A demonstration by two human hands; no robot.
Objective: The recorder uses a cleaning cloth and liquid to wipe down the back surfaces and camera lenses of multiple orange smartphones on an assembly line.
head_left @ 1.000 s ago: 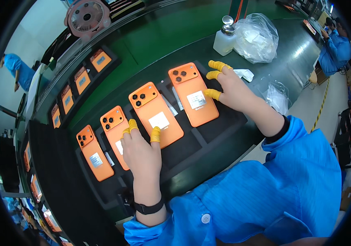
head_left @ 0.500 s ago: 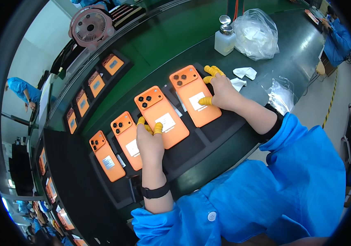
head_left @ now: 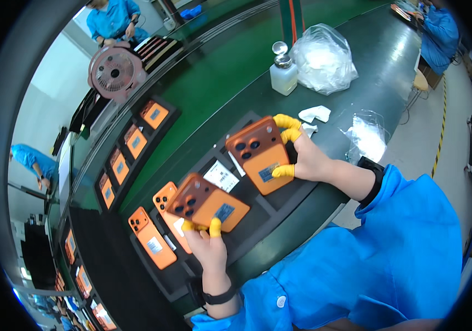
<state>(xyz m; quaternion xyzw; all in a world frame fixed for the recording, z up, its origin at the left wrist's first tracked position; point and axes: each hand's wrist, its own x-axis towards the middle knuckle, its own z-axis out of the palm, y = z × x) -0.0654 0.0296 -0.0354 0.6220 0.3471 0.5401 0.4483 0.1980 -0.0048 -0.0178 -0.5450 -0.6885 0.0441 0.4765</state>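
Observation:
Both hands wear yellow finger cots. My left hand [head_left: 208,245] grips the lower left edge of an orange phone [head_left: 214,201], tilted above a black foam tray [head_left: 272,212]. My right hand [head_left: 306,154] is closed on the right side of another orange phone [head_left: 258,157], thumb near its label. Both phones show their backs, camera lenses toward the far left. A white printed card [head_left: 222,175] lies in the tray between them. To the left, an orange phone [head_left: 153,245] rests in the tray; beside it a further phone [head_left: 164,194] is partly hidden by my left hand's phone.
Beyond the tray stand a pump bottle [head_left: 284,74] and a clear plastic bag [head_left: 324,58]. Crumpled white wipes [head_left: 314,113] and a clear film pouch [head_left: 367,138] lie at right. Another phone tray [head_left: 120,190], a pink fan [head_left: 115,73] and co-workers are farther off.
Both held phones are now lifted and tilted, and the white card beside the left one shows more fully. The view has shifted, bringing a co-worker behind the fan further into sight.

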